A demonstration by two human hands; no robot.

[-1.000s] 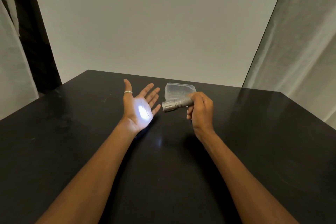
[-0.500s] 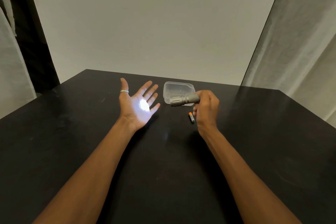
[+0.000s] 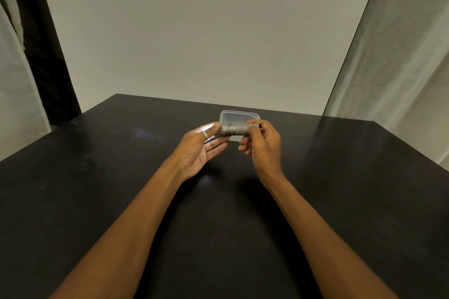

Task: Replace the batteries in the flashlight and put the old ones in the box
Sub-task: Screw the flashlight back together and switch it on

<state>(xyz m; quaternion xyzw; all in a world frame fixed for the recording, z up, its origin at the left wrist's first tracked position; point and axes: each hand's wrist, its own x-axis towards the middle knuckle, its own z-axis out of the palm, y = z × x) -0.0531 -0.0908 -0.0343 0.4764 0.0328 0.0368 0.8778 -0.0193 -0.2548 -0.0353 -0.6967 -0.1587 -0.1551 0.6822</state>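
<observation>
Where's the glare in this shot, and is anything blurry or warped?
Head view: the lit flashlight in the right hand washes out upper fingers of the left hand and casts a faint patch on the black table; side verticals splay outward; nothing is badly blurred.

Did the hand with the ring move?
Yes. The left hand moved right, toward the clear box, and is now next to the flashlight.

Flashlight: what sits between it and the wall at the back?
In the head view, a clear plastic box stands on the black table right behind the flashlight; past the box, bare tabletop reaches the wall.
</observation>
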